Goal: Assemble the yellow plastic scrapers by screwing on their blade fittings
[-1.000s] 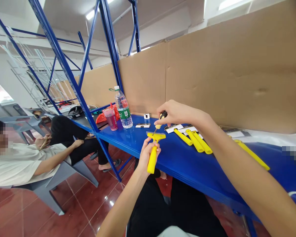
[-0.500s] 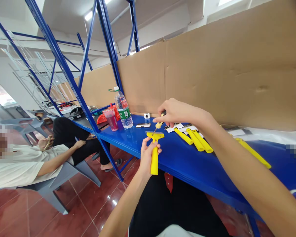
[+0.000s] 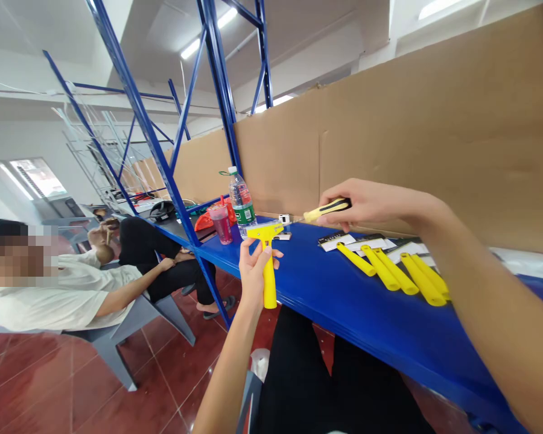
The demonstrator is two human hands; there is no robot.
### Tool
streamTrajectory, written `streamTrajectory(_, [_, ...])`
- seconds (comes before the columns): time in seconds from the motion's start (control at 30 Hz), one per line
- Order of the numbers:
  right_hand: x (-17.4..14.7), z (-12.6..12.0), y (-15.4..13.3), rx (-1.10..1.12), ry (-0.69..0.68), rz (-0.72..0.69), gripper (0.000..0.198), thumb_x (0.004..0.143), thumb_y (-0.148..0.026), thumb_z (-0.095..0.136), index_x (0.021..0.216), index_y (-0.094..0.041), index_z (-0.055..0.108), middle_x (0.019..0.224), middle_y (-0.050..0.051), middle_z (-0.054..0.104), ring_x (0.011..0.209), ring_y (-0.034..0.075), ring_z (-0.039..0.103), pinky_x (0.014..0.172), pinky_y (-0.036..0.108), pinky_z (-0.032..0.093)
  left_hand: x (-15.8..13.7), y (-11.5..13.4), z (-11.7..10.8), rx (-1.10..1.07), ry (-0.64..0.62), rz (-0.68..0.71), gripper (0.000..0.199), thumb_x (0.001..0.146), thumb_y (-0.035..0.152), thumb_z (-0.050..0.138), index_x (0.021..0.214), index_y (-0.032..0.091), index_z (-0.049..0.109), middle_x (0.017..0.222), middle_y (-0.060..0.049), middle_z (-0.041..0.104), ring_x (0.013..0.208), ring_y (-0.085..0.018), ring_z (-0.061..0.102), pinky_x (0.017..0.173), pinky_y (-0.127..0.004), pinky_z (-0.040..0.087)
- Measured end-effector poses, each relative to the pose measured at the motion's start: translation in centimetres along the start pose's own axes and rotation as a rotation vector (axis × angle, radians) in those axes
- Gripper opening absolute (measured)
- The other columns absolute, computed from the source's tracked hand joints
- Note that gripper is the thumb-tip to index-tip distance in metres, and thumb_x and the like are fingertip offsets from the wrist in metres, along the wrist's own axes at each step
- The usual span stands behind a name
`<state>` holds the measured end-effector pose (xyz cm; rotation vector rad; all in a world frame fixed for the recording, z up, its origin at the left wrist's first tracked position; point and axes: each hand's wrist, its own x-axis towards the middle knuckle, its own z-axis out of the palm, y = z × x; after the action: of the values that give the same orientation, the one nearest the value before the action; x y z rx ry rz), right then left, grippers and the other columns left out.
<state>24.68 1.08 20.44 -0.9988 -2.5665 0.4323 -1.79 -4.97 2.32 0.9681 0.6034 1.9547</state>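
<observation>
My left hand (image 3: 254,271) is closed around the neck of a yellow scraper (image 3: 269,283), holding it upright above the front edge of the blue table. The scraper's wide head is on top, with its handle hanging below my fingers. My right hand (image 3: 350,202) grips a screwdriver (image 3: 324,210) with a pale yellow and black handle, pointing left. The screwdriver's thin shaft reaches toward the right end of the scraper head; whether its tip touches, I cannot tell. Several yellow handles (image 3: 391,268) lie on the table below my right forearm, beside white-and-black packets (image 3: 337,241).
A water bottle (image 3: 242,202) and a cup of red drink (image 3: 220,222) stand at the table's left end, near a small white object (image 3: 284,219). Blue rack posts (image 3: 181,208) rise there. Cardboard (image 3: 389,126) lines the back. A seated person (image 3: 113,283) is at left.
The screwdriver has moved from above the scraper head's middle to its right side and now lies nearly level. My right hand has shifted right, away from the scraper. The view has turned slightly.
</observation>
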Motion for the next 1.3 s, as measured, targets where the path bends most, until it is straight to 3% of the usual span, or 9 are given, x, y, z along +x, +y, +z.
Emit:
streamTrajectory(0.17, [3.0,2.6,4.5,0.292,0.140,0.050,0.064,0.097,-0.088,0.064,0.087,-0.025,0.064,0.089,0.011,0.077,0.079,0.025,0.071,0.071,0.037,0.055,0.6,3.2,-1.2,-0.058,-0.035,0.044,0.059,0.077,0.031,0.105,0.116,0.027,0.062,0.119,-0.004,0.073,0.096,-0.023,0.082,0.063,-0.025,0.052])
streamTrajectory(0.33, [8.4,11.1,7.7,0.479,0.157,0.239,0.054,0.102,-0.075,0.066,0.110,-0.022,0.068,0.122,0.020,0.081,0.100,0.028,0.078,0.076,0.036,0.060,0.6,5.0,-2.0,-0.071,-0.070,0.078,0.057,0.077,0.032,0.106,0.116,0.026,0.064,0.119,-0.006,0.074,0.103,-0.027,0.081,0.064,-0.026,0.054])
streamTrajectory(0.5, [12.5,18.1,8.7,0.430,0.207,0.344,0.051,0.086,-0.071,0.084,0.091,-0.024,0.063,0.091,0.007,0.077,0.090,0.026,0.071,0.071,0.031,0.052,0.4,5.5,-2.4,-0.059,-0.082,0.073,0.053,0.080,0.028,0.104,0.115,0.027,0.065,0.117,-0.007,0.075,0.114,-0.030,0.080,0.074,-0.030,0.063])
streamTrajectory(0.67, [16.3,20.5,9.1,0.398,0.320,0.466,0.049,0.074,-0.055,0.094,0.080,-0.025,0.056,0.075,0.000,0.068,0.082,0.022,0.067,0.068,0.027,0.046,0.8,5.2,-2.9,-0.011,-0.080,0.109,0.048,0.080,0.029,0.104,0.113,0.025,0.069,0.113,-0.007,0.077,0.108,-0.028,0.081,0.076,-0.030,0.066])
streamTrajectory(0.83, [17.2,22.0,9.6,0.391,0.451,0.537,0.032,0.075,-0.024,0.085,0.078,-0.025,0.054,0.084,0.004,0.072,0.084,0.022,0.067,0.071,0.029,0.045,1.7,4.4,-3.4,0.044,-0.027,0.135,0.049,0.085,0.034,0.101,0.121,0.022,0.070,0.123,-0.012,0.082,0.100,-0.023,0.081,0.079,-0.030,0.065])
streamTrajectory(0.93, [15.2,21.9,9.8,0.390,0.535,0.515,0.025,0.081,-0.024,0.078,0.078,-0.025,0.053,0.087,0.005,0.074,0.083,0.023,0.067,0.072,0.031,0.045,1.6,4.4,-3.3,-0.065,-0.025,0.057,0.044,0.091,0.030,0.095,0.127,0.018,0.072,0.122,-0.012,0.081,0.091,-0.018,0.077,0.071,-0.025,0.062])
streamTrajectory(1.03, [10.9,20.4,9.6,0.380,0.583,0.445,0.023,0.081,-0.028,0.077,0.079,-0.026,0.054,0.083,0.003,0.073,0.081,0.024,0.068,0.073,0.032,0.046,1.1,4.6,-3.0,-0.352,-0.111,-0.126,0.042,0.103,0.016,0.077,0.144,0.019,0.070,0.110,-0.007,0.077,0.073,-0.010,0.066,0.057,-0.017,0.053])
streamTrajectory(1.17, [1.6,17.8,8.1,0.319,0.651,0.365,0.024,0.083,-0.036,0.077,0.082,-0.026,0.055,0.083,0.003,0.074,0.081,0.026,0.068,0.075,0.034,0.047,0.1,4.1,-2.4,-0.687,-0.159,-0.333,0.056,0.112,0.006,0.048,0.164,0.025,0.057,0.089,0.000,0.064,0.050,-0.005,0.048,0.039,-0.010,0.037])
streamTrajectory(1.3, [-8.0,17.3,5.8,0.220,0.744,0.259,0.030,0.093,-0.053,0.076,0.088,-0.026,0.063,0.080,0.003,0.073,0.074,0.025,0.066,0.072,0.036,0.047,-1.0,2.6,-0.8,-0.762,-0.219,-0.450,0.058,0.110,0.005,0.046,0.164,0.023,0.056,0.081,0.003,0.054,0.045,-0.005,0.042,0.033,-0.010,0.031])
